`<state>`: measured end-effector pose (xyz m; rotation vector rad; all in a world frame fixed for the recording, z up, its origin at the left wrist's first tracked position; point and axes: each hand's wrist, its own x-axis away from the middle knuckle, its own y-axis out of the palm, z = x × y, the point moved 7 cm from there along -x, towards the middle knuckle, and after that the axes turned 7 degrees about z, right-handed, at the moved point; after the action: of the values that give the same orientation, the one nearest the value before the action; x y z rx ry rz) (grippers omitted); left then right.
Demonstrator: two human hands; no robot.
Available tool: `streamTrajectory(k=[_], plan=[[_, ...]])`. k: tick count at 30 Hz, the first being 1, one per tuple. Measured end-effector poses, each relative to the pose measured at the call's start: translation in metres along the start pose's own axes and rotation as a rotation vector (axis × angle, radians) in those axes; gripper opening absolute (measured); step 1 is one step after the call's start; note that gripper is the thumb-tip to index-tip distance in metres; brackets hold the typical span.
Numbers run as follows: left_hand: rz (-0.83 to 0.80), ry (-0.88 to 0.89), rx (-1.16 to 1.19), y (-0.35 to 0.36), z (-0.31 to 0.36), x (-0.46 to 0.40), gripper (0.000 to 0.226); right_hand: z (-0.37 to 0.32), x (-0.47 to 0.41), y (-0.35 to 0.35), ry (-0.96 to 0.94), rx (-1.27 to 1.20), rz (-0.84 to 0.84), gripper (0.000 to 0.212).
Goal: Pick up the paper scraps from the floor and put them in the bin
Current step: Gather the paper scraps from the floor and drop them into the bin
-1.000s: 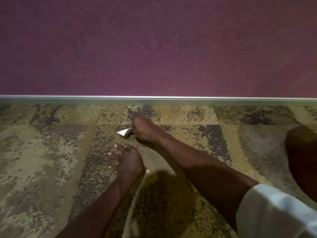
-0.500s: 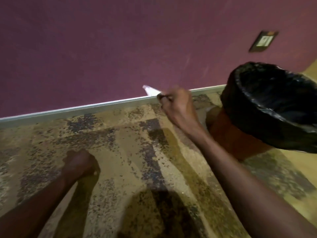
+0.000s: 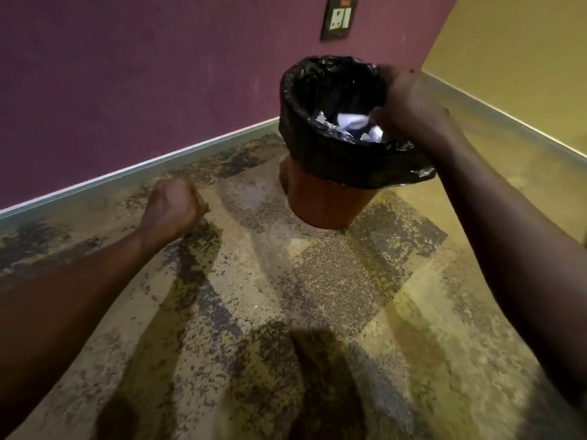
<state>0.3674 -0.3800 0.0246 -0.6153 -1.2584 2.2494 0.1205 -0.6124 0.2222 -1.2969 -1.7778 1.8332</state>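
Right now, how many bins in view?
1. The bin, orange with a black liner, stands on the carpet near the wall corner, right hand over its rim. Nothing suggests another.

We saw a dim, warm, yellowish scene. Dark shadows fell on the carpet [image 3: 317, 281] toward six o'clock, so the light seemed to come from above and behind. The black bin liner [image 3: 320, 144] showed small glints at one o'clock. The right hand [image 3: 409, 100] was smeared by motion blur. Straight skirting lines bowed toward the edges, and grain softened everything.
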Motion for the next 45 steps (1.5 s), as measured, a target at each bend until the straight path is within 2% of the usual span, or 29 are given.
streamTrajectory(k=[3, 6, 8, 10, 15, 17, 19, 21, 25, 30, 33, 36, 45], plan=[[-0.029, 0.055, 0.047, 0.006, 0.022, -0.003, 0.025, 0.014, 0.026, -0.011, -0.021, -0.155, 0.172, 0.055], [-0.013, 0.02, -0.012, 0.019, 0.011, -0.006, 0.017, 0.0, 0.052, -0.019, -0.157, -0.247, 0.381, 0.035], [-0.027, -0.081, 0.017, 0.032, -0.012, -0.004, 0.011, -0.023, 0.074, -0.005, -0.299, -0.304, 0.415, 0.018], [-0.024, -0.151, 0.053, 0.045, -0.033, -0.004, 0.01, -0.044, 0.096, 0.031, -0.405, -0.364, 0.289, 0.011], [0.016, -0.295, 0.219, 0.074, -0.057, -0.022, 0.014, -0.061, 0.144, 0.174, -0.418, -0.276, -0.344, 0.012], [0.024, -0.353, 0.305, 0.087, -0.058, -0.039, 0.016, -0.06, 0.154, 0.212, -0.423, -0.254, -0.484, 0.009], [0.039, -0.317, 0.33, 0.099, -0.056, -0.059, 0.02, -0.064, 0.16, 0.239, -0.475, -0.231, -0.572, 0.011], [0.046, -0.226, 0.228, 0.105, -0.051, -0.077, 0.027, -0.064, 0.162, 0.258, -0.494, -0.176, -0.579, 0.005], [0.039, -0.107, 0.139, 0.12, -0.054, -0.103, 0.032, -0.056, 0.16, 0.276, -0.333, -0.126, -0.566, 0.021], [-0.021, 0.061, 0.109, 0.128, -0.06, -0.109, 0.027, -0.06, 0.158, 0.279, -0.395, -0.045, -0.568, 0.034], [-0.015, 0.129, 0.138, 0.126, -0.06, -0.111, 0.027, -0.062, 0.158, 0.28, -0.397, -0.043, -0.563, 0.032], [-0.027, 0.242, 0.065, 0.124, -0.055, -0.115, 0.023, -0.067, 0.158, 0.278, -0.402, -0.074, -0.557, 0.024], [-0.184, 0.367, -0.14, 0.124, -0.046, -0.132, 0.014, -0.077, 0.159, 0.276, -0.372, -0.153, -0.515, 0.012]])
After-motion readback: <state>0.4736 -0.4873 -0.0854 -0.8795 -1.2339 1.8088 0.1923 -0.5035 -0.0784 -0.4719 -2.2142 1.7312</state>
